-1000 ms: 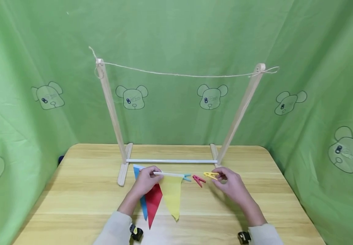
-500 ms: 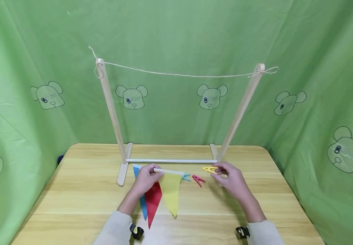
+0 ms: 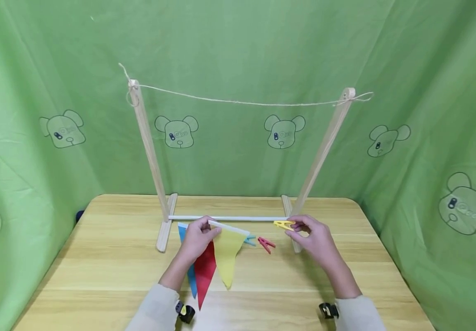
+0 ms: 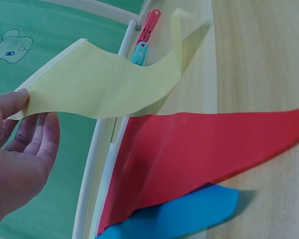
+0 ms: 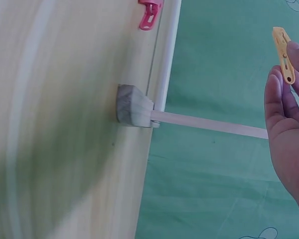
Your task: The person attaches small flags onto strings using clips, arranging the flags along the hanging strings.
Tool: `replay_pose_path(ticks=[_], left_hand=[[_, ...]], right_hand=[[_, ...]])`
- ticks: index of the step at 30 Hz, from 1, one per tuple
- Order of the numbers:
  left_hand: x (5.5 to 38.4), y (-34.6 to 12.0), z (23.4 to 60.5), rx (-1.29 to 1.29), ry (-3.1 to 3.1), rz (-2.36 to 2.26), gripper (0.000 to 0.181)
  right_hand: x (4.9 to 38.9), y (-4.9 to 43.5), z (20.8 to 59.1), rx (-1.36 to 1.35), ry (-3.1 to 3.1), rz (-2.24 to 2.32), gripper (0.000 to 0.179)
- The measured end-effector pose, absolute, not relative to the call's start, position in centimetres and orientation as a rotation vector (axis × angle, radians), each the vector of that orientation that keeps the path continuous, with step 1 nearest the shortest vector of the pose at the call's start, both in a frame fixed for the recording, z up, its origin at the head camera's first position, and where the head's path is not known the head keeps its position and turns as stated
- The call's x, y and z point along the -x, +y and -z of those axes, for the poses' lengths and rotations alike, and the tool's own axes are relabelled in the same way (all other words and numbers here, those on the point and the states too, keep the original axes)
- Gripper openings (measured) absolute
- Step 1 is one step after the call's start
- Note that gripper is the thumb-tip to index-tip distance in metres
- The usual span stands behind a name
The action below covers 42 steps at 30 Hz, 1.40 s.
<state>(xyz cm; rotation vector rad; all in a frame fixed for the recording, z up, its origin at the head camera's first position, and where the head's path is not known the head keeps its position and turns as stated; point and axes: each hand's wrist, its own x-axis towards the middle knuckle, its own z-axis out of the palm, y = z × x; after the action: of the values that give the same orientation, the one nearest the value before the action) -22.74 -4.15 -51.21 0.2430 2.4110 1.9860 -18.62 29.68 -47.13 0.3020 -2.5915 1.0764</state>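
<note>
My left hand (image 3: 198, 236) pinches one top corner of a yellow pennant (image 3: 226, 253) by its white edge, lifted off the table with its tip hanging down. Beneath that hand lie a red pennant (image 4: 169, 154) and a blue pennant (image 4: 179, 211), partly overlapping. My right hand (image 3: 313, 236) pinches a yellow clothespin (image 5: 283, 55) between thumb and fingers, held in the air to the right of the pennant. Between the hands, a pink clothespin (image 3: 266, 244) and a blue clothespin (image 3: 250, 240) lie on the table; the yellow pennant's corner partly covers the blue one.
Behind the hands stands a wooden frame with a left post (image 3: 149, 147), a right post (image 3: 325, 147) and a white crossbar (image 3: 229, 218). A thin string (image 3: 238, 101) sags between the post tops. The wooden table (image 3: 97, 276) meets a green curtain (image 3: 229, 55) at the back.
The yellow pennant has risen and tilted, its tip swinging left and up. My right hand has lifted the yellow clothespin slightly away from me. The other pennants have stayed nearly in place.
</note>
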Motion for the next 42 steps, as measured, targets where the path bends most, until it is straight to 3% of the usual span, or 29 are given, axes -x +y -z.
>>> replay_pose_path(ticks=[13, 20, 42], left_hand=[[23.0, -3.3, 49.9, -0.17, 2.394, -2.08, 0.005], [23.2, -3.0, 48.9, -0.181, 2.396, -2.102, 0.031], [24.1, -2.7, 46.3, -0.242, 2.343, -2.173, 0.028]], right_hand=[[19.8, 29.2, 45.5, -0.412, -2.559, -0.997, 0.033], [20.2, 29.2, 44.8, -0.431, -2.555, -0.991, 0.033], [20.8, 28.8, 43.7, -0.427, -2.525, -1.023, 0.033]])
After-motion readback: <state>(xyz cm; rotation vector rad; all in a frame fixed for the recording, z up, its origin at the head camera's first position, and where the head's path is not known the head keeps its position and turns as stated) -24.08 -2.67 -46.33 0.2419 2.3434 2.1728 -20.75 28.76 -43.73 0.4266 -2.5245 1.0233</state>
